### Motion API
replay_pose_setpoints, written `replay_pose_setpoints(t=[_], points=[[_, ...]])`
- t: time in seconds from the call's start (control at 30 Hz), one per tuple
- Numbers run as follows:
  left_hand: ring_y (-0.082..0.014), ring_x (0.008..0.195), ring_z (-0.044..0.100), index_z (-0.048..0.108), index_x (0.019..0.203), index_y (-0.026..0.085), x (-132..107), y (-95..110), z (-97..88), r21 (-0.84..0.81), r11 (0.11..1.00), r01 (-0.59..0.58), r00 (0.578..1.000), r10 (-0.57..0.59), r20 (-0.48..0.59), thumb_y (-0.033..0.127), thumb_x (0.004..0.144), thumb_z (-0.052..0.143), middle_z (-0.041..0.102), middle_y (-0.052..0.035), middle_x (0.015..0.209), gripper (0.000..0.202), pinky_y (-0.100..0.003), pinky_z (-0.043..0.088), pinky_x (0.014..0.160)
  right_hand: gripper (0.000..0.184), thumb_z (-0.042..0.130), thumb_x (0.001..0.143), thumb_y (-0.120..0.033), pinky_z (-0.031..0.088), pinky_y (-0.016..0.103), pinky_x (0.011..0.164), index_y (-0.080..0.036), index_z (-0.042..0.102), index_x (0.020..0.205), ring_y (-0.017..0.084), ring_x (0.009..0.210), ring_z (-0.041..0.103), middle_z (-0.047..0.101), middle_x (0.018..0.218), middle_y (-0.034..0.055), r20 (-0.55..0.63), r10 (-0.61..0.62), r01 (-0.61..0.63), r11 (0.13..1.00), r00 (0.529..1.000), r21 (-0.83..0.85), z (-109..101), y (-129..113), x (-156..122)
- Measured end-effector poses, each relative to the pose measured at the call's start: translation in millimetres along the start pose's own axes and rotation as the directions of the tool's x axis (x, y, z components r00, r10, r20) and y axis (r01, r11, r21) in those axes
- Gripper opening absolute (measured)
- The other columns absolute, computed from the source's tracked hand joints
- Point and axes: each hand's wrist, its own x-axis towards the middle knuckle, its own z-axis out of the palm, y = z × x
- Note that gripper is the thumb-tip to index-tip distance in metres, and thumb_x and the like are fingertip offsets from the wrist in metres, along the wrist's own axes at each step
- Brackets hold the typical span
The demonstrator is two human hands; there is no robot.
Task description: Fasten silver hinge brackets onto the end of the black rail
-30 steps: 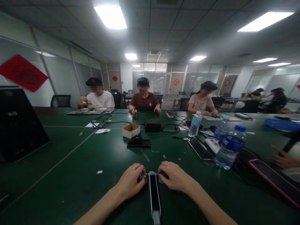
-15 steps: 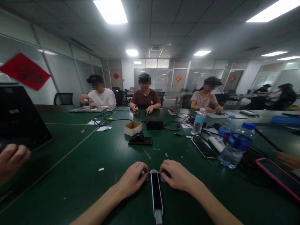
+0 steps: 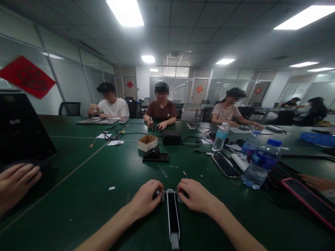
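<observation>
head view: left hand (image 3: 145, 200), right hand (image 3: 196, 197) gripping black device (image 3: 172, 216), co-worker's hand (image 3: 18, 184) nearer

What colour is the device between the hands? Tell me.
The device is black with a white rim, in the head view.

Bench (image 3: 65, 195): dark green, thin pale seam lines
Device (image 3: 172, 209): black face, silvery white rim
Box (image 3: 147, 143): tan cardboard
Stand (image 3: 155, 157): black
Cables (image 3: 115, 130): black
Scrap (image 3: 111, 188): white paper
Bottle (image 3: 261, 164): clear plastic, blue cap, blue label
Phone (image 3: 309, 198): black screen, bright pink edge
Block (image 3: 239, 162): white
Tray (image 3: 318, 139): bright blue
Banner (image 3: 27, 77): red diamond, black calligraphy
Door diamond (image 3: 199, 89): red with gold marks
Left shirt (image 3: 115, 108): plain white
Middle shirt (image 3: 161, 111): maroon brown, small pale chest mark
Right shirt (image 3: 226, 114): pale pink
Ceiling (image 3: 183, 28): grey-white tiles in a dark-lined grid
</observation>
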Motion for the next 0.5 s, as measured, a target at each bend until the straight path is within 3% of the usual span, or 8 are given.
replay_pose_setpoints(t=[0.5], points=[[-0.0167,0.082,0.059,0.06,0.098,0.02,1,-5,4.7,-0.053,0.998,0.016,1.0,-0.017,-0.004,0.016,0.088,0.053,0.064,-0.0016,0.093,0.013,-0.027,0.047,0.075,0.017,0.05,0.089,-0.026,0.046,0.027,0.075,-0.019,0.064,0.096,0.016,0.086,0.057,0.06,0.097,0.0035,-0.054,-0.041,0.048,0.992,0.998,0.121,8,12,2]])
